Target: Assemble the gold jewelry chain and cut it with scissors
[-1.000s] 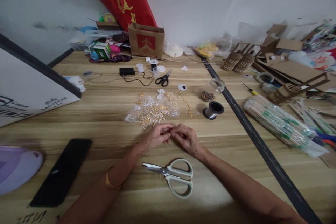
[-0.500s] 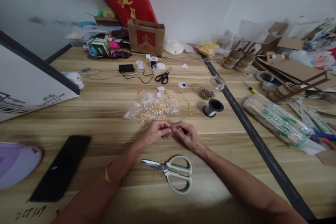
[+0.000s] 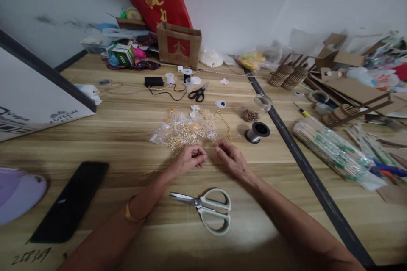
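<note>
My left hand [image 3: 190, 159] rests on the wooden table [image 3: 127, 144] with its fingers curled and pinched round something too small to make out. My right hand [image 3: 230, 159] lies a little to the right of it, fingertips bent together near the table, apart from the left hand. Just beyond both hands lies a heap of clear little bags with gold and silver findings [image 3: 184, 129]. A gold chain [image 3: 225, 123] lies right of the heap. Grey-handled scissors [image 3: 206, 210] lie shut between my forearms.
A wire spool [image 3: 257, 132], a tipped jar with beads [image 3: 256, 110] and black scissors [image 3: 199, 92] lie further back. A black phone [image 3: 68, 201] is at the left, bagged sticks [image 3: 330, 148] at the right, cardboard pieces and a paper bag [image 3: 178, 45] behind.
My two hands were touching fingertip to fingertip; now they have parted, the right hand moving slightly right and away from the left. The view has shifted a little.
</note>
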Action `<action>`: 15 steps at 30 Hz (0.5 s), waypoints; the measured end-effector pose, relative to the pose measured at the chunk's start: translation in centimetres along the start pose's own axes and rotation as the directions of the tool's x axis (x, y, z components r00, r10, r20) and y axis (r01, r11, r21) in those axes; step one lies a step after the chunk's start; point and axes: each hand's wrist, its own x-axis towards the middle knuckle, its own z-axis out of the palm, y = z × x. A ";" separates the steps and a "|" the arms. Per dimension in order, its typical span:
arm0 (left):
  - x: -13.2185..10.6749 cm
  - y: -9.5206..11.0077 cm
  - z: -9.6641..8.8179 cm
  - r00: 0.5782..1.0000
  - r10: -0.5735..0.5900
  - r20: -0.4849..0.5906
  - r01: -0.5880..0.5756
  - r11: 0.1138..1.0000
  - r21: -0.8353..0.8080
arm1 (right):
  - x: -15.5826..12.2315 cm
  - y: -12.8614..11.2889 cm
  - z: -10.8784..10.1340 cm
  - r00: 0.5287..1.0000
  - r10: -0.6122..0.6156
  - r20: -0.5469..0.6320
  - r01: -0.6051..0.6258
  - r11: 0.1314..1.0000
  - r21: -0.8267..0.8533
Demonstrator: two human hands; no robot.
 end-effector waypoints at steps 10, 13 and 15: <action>0.0 -0.4 0.0 1.000 0.015 -0.006 -0.015 0.999 0.045 | 0.1 -0.3 -2.0 0.995 -0.047 0.093 0.086 0.873 -0.480; -0.1 -0.2 0.0 1.000 0.015 -0.006 -0.014 0.999 0.042 | -0.1 -0.2 -1.8 0.990 -0.008 0.140 0.095 0.772 -0.628; -0.1 -0.1 0.0 1.000 0.014 -0.009 -0.013 0.999 0.041 | -0.1 -0.3 -1.7 0.985 0.018 0.173 0.108 0.718 -0.688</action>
